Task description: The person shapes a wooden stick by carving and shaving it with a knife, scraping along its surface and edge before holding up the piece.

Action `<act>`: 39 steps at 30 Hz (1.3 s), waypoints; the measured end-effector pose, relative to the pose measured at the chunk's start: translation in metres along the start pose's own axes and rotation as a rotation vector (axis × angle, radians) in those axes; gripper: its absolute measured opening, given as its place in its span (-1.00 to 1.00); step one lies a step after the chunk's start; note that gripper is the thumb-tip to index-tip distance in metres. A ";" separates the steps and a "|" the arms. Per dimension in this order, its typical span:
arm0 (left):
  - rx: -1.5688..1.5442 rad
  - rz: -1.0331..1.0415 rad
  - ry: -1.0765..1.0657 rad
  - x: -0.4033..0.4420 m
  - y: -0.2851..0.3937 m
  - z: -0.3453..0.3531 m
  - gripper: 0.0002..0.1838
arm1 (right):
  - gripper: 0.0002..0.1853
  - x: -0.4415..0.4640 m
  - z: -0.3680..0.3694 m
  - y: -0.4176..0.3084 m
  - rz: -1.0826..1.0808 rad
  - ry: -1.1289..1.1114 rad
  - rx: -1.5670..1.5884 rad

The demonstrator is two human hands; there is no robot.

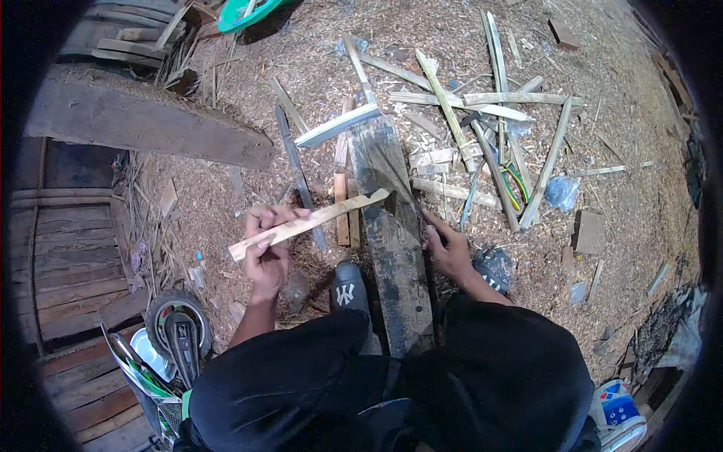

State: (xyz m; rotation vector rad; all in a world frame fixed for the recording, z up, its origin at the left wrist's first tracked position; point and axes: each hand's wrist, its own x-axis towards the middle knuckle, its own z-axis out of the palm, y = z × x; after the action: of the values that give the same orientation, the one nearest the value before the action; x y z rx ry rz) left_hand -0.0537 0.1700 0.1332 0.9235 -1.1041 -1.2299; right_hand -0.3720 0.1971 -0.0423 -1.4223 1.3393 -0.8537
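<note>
My left hand is closed around a pale wooden strip, whose notched far end lies over the upright-grained, worn timber beam between my legs. On the beam's right side, my right hand is wrapped around the handle of a long, dark-bladed knife. Its blade slants up and left across the beam, just beyond the strip's notched end. Whether blade and strip touch, I cannot tell. A pale board lies across the beam's far end.
Several cut wooden strips are scattered at the upper right over wood shavings. A thick timber juts in from the left. A green basin is at the top, a small wheel at the lower left, and a blue plastic bag to the right.
</note>
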 end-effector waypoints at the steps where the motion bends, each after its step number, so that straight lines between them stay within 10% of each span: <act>1: -0.011 -0.033 -0.001 0.001 0.005 -0.004 -0.64 | -0.55 -0.001 -0.004 -0.005 0.009 0.049 0.039; 15: 0.161 -0.254 0.568 -0.015 -0.012 -0.060 -0.79 | -0.59 -0.002 -0.004 0.010 -0.027 0.190 0.050; 21: -0.020 -0.209 0.449 -0.012 -0.007 -0.056 -0.68 | -0.61 -0.001 -0.005 0.005 0.176 0.141 0.138; 26: -0.201 -0.116 0.280 -0.001 0.008 -0.034 -0.12 | -0.65 0.000 -0.009 0.013 0.192 0.146 0.062; 39: -0.113 0.031 -0.025 -0.020 0.008 -0.007 -0.48 | -0.70 0.001 -0.022 -0.039 0.120 -0.043 -0.079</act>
State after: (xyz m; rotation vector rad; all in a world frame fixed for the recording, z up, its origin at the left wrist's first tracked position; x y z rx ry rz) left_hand -0.0449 0.1904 0.1369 0.8047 -1.0540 -1.2681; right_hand -0.3808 0.1898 0.0007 -1.3974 1.4234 -0.6945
